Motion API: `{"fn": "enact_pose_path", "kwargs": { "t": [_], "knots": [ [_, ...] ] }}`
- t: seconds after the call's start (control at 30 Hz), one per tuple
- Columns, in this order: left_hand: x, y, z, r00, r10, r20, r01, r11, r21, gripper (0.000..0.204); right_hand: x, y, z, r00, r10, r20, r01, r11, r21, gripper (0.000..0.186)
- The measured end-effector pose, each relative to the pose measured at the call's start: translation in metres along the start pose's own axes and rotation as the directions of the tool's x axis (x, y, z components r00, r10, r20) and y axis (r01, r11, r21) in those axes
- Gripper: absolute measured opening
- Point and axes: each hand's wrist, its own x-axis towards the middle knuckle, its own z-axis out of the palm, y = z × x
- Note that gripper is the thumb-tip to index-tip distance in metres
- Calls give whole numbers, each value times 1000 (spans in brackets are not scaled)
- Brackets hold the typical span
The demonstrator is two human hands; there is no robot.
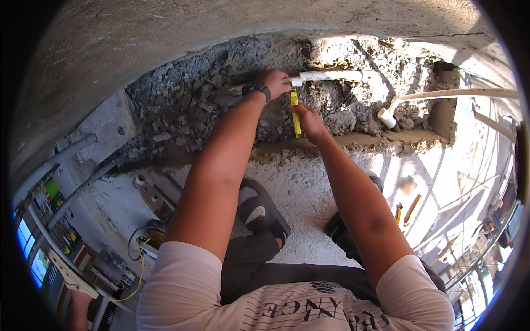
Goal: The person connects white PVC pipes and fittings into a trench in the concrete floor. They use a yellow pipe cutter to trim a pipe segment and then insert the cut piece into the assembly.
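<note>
A pale, dirt-covered pipe (pixel 331 75) runs across a trench of broken earth. My left hand (pixel 273 83), a dark watch at its wrist, is closed around the pipe's left part, beside a light fitting (pixel 296 81). Some of its fingers are hidden behind the hand. Just below the fitting, my right hand (pixel 310 122) grips a narrow yellow strip with dark marks (pixel 297 128). The strip stands crosswise to the pipe, its upper end close to the fitting. Whether they touch I cannot tell.
A concrete wall (pixel 165 30) rises behind the trench. Rightward, a white pipe with an elbow (pixel 387 117) juts over it. Yellow-handled pliers (pixel 411 209) lie on the pale floor near my right foot. Coiled cable (pixel 156 237) and grey rails (pixel 72 154) stand left; another person's arm (pixel 80 309) shows lower left.
</note>
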Motion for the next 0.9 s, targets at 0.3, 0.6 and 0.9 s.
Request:
{"fn": "enact_pose_path", "kwargs": {
  "t": [0.3,0.6,0.9],
  "knots": [
    [6,2,-6,999,-25,38,26,999,-47,48,4,4,2,998,-36,-47,37,999,28,38],
    [9,5,-12,995,-49,82,58,991,-118,44,10,7,3,998,-33,-55,37,997,61,38],
    [14,-8,-5,996,-34,82,46,987,-157,37,21,9,1,998,-58,-28,58,998,8,39]
  ]
}}
